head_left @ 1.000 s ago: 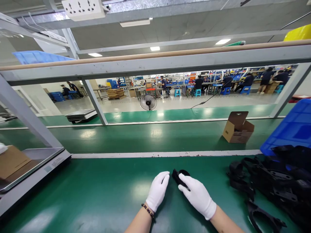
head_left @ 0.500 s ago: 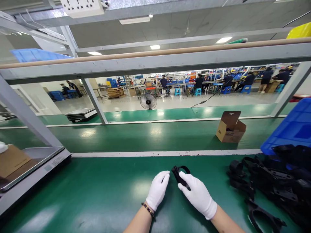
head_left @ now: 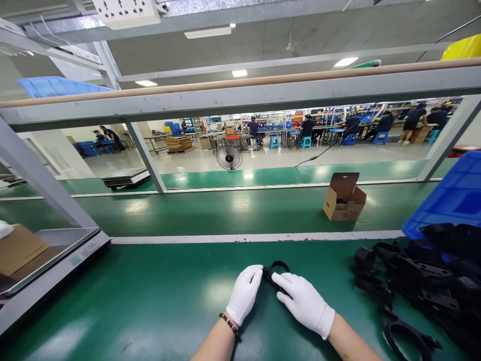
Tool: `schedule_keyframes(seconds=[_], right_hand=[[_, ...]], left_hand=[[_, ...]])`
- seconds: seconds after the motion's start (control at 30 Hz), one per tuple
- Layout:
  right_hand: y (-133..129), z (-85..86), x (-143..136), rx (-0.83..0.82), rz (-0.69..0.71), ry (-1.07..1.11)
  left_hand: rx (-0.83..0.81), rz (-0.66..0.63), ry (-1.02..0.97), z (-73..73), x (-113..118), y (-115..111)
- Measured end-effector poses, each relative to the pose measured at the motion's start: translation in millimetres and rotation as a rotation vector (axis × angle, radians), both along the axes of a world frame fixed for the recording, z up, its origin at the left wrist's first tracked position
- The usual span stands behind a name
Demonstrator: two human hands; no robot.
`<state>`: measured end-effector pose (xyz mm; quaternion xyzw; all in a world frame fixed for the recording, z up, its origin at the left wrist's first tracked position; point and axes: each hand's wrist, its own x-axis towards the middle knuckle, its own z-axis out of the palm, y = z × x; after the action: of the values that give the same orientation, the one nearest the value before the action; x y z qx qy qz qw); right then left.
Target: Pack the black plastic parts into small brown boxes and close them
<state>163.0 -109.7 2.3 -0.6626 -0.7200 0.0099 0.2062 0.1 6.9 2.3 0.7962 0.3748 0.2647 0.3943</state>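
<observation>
- Both hands, in white gloves, sit together on the near green surface (head_left: pixel 150 301), working one small black plastic clip (head_left: pixel 277 273) with a loop-shaped end.
- Left hand (head_left: pixel 244 295): fingers held together and lightly curled, their tips against the left end of the clip. Whether it pinches or only steadies the part cannot be made out. A bead bracelet (head_left: pixel 228 324) is on that wrist.
- Right hand (head_left: pixel 304 302): laid over the clip from the right, thumb and forefinger closed on its body; the loop pokes out beyond the fingertips.
- Judgement: the step in hand looks like handling or fitting this single piece between both hands, low over the surface. The next move would call for a firm two-handed hold and small, careful finger work, as the part is thin.
- Pile of black plastic parts (head_left: pixel 413 286) lies loose on the surface to the right, well apart from the hands; similar curved, ringed shapes.
- Blue bin (head_left: pixel 447 200) lies tipped on its side behind that pile, with parts spilling from its mouth.
- Small open cardboard box (head_left: pixel 343 203) stands on the far green belt (head_left: pixel 225 210), flap up; something dark shows inside, unclear what.
- Weighing scale (head_left: pixel 56 253) at left with a brown carton (head_left: pixel 18 248) on its platform; contents hidden.
</observation>
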Motion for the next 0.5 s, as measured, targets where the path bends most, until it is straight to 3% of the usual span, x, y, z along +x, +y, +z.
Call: schedule_keyframes(seconds=[0.13, 0.23, 0.37, 0.5], right_hand=[[0.7, -7.5, 7.6, 0.139, -0.082, -0.096], [5.2, -2.0, 25.8, 0.273, -0.183, -0.134], [20.1, 33.6, 79.0, 0.266, -0.414, -0.094], [45.3, 79.4, 160.8, 0.312, -0.683, -0.102]], left_hand=[[-0.002, 0.013, -0.011, -0.6, -0.1, 0.8], [-0.005, 0.019, -0.024, 0.0, 0.5, 0.5], [-0.010, 0.021, -0.026, -1.1, 2.2, -0.2], [0.077, -0.015, 0.007, -3.6, 4.3, -2.3]])
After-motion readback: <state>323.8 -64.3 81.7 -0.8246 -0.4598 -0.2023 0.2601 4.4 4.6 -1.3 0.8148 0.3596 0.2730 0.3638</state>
